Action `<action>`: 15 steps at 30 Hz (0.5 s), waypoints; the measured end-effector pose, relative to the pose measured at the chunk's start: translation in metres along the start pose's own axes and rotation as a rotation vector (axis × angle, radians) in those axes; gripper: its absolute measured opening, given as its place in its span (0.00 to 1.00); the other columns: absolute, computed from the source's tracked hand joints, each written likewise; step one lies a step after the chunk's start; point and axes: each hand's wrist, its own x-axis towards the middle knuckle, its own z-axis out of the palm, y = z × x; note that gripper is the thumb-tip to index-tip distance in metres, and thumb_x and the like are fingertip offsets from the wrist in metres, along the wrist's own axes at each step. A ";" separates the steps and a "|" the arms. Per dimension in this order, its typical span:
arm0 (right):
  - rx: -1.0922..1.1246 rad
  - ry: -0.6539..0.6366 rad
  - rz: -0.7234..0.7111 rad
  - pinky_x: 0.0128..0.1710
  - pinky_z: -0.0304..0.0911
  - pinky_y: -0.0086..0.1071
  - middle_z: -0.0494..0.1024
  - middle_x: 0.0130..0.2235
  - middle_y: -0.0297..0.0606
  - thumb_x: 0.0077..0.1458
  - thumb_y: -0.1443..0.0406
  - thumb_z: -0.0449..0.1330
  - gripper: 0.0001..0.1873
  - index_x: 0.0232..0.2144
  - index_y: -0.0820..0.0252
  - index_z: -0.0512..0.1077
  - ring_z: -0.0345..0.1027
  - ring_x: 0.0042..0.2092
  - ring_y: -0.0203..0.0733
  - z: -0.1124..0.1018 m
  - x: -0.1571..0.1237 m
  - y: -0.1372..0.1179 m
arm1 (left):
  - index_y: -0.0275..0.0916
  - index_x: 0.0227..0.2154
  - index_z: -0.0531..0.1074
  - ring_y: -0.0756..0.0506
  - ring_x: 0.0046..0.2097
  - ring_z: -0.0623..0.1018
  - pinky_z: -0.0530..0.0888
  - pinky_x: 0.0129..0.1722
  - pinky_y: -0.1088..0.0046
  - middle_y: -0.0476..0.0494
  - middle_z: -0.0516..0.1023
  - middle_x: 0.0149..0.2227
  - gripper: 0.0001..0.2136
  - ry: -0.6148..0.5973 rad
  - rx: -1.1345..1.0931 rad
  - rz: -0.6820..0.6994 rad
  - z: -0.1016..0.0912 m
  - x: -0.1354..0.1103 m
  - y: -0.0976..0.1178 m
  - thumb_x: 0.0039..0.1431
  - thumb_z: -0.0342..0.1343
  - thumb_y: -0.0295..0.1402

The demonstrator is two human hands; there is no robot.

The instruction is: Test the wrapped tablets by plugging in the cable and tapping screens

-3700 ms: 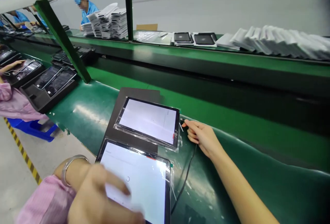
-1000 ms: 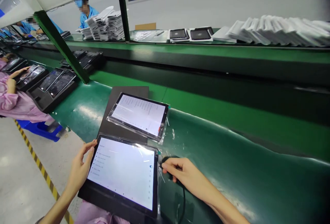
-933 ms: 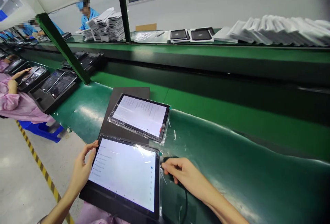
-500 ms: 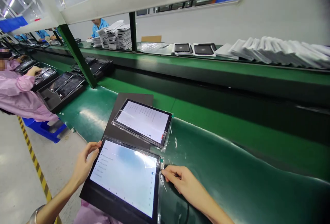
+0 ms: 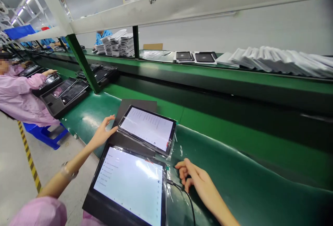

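Two lit tablets lie on a dark grey pad (image 5: 135, 105) on the green bench mat. The near tablet (image 5: 130, 186) shows a settings list, and a black cable (image 5: 182, 191) is plugged into its right edge. My right hand (image 5: 196, 179) rests on the mat just right of that plug, fingers loosely curled with nothing in them. My left hand (image 5: 102, 134) is stretched out with spread fingers and touches the left corner of the far tablet (image 5: 147, 129). Clear film wraps both tablets.
A person in a pink sleeve (image 5: 18, 92) works at tablets in black trays (image 5: 65, 94) to the left. A green post (image 5: 83, 63) stands behind them. On the far shelf are stacked white packets (image 5: 118, 42), two dark tablets (image 5: 195, 57) and a row of white bags (image 5: 281, 59).
My left hand left the near tablet's left edge and reached up to the far tablet's corner. My right hand let go of the cable plug, which now sits in the near tablet. The view tilted upward.
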 end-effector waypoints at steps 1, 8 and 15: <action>0.021 0.005 -0.011 0.21 0.67 0.34 0.68 0.26 0.35 0.54 0.29 0.54 0.42 0.35 0.63 0.73 0.66 0.23 0.40 -0.006 0.001 0.001 | 0.44 0.57 0.66 0.39 0.73 0.58 0.53 0.73 0.59 0.39 0.61 0.71 0.26 -0.018 -0.042 -0.017 0.006 0.025 -0.004 0.60 0.64 0.47; 0.127 -0.006 -0.016 0.20 0.68 0.35 0.69 0.26 0.38 0.55 0.31 0.57 0.41 0.35 0.65 0.76 0.66 0.22 0.39 -0.017 0.002 0.010 | 0.41 0.64 0.50 0.34 0.71 0.60 0.58 0.70 0.52 0.26 0.56 0.70 0.47 -0.041 -0.225 -0.125 0.039 0.106 -0.027 0.48 0.72 0.47; 0.296 0.281 -0.183 0.57 0.72 0.40 0.79 0.51 0.48 0.55 0.39 0.67 0.36 0.53 0.60 0.74 0.75 0.53 0.51 -0.021 0.036 0.003 | 0.47 0.68 0.46 0.39 0.74 0.56 0.57 0.72 0.57 0.36 0.52 0.74 0.36 -0.069 -0.344 -0.100 0.045 0.096 -0.024 0.65 0.58 0.51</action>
